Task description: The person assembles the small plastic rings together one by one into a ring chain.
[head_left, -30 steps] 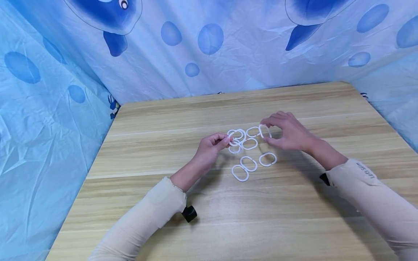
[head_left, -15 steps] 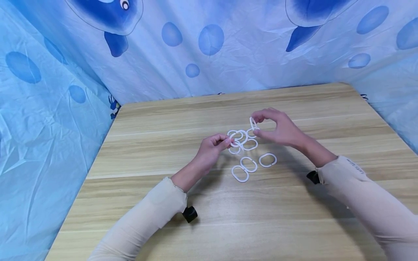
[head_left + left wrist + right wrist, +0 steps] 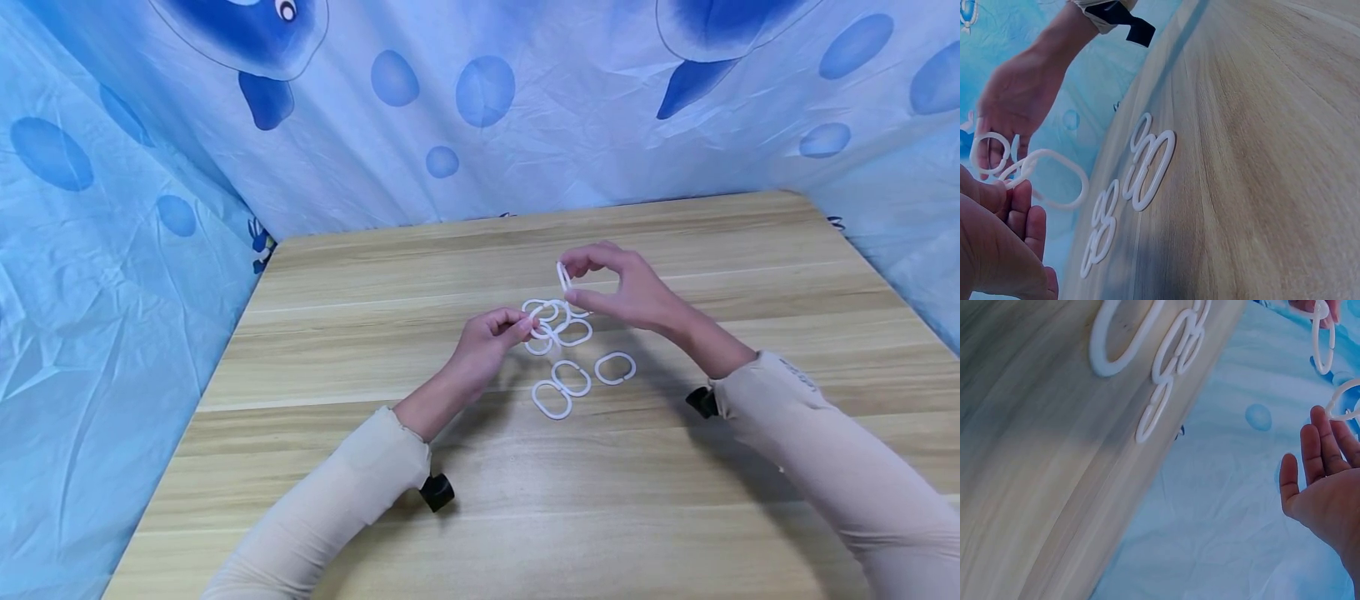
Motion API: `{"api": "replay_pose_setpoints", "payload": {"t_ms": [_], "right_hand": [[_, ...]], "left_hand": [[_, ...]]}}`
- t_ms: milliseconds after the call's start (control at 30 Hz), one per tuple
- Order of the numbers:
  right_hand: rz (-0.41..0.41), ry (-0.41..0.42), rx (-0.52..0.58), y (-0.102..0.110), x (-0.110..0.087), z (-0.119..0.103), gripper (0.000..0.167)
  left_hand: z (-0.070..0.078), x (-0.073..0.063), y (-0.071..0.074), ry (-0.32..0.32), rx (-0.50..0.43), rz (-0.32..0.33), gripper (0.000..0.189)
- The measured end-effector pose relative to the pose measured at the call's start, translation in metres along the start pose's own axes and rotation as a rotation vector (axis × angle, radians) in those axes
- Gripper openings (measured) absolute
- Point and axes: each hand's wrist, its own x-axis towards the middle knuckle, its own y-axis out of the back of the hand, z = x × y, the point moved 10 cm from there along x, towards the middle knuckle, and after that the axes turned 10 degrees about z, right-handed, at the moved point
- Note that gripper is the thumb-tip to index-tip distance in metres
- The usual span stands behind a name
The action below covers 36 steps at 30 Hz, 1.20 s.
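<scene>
My left hand (image 3: 487,337) pinches white oval plastic shower curtain rings between thumb and forefinger. In the left wrist view, a large ring (image 3: 1087,186) hangs linked to another at the fingertips. To the right and slightly farther back, my right hand (image 3: 628,285) holds a single curtain ring (image 3: 562,273) by thumb and fingertips, tilted nearly edge-on. That ring (image 3: 1335,400) has a small gap in its outline and is partly cut off in the right wrist view. Both hands are raised above the table, the right one a short way from the linked rings.
Several more rings lie on the wooden table (image 3: 600,500), among them a loose one (image 3: 615,353) at right and two close together in front, including a lower ring (image 3: 534,397). A blue patterned curtain (image 3: 337,167) surrounds the table's back and sides.
My right hand has moved left toward the left hand, bringing its ring along and turning it from broadside to nearly edge-on. The left hand has stayed almost still.
</scene>
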Motion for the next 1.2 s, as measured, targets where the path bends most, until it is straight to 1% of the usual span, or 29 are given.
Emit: {"api": "replay_pose_setpoints", "payload": {"t_ms": [300,467,600,800,1033,1200], "right_hand": [[-0.054,-0.008,0.070,-0.014,0.003,-0.011,0.042],[-0.087,-0.011,0.105,-0.022,0.003,-0.013,0.040],[-0.120,-0.003,0.112,-0.028,0.002,-0.013,0.038],[-0.162,-0.014,0.119,-0.036,-0.001,-0.014,0.039],[-0.172,-0.028,0.120,-0.039,-0.003,-0.011,0.040],[-0.164,-0.056,0.129,-0.039,-0.003,-0.009,0.040]], "left_hand": [[0.002,-0.001,-0.001,0.004,0.011,-0.007,0.015],[0.003,-0.001,-0.003,0.008,0.009,-0.014,0.018],[0.005,-0.002,-0.004,0.005,0.005,-0.021,0.022],[0.005,-0.003,-0.002,-0.002,0.017,-0.007,0.017],[0.003,-0.002,0.000,0.000,0.010,-0.003,0.015],[0.003,-0.003,0.003,-0.004,-0.001,0.022,0.015]]}}
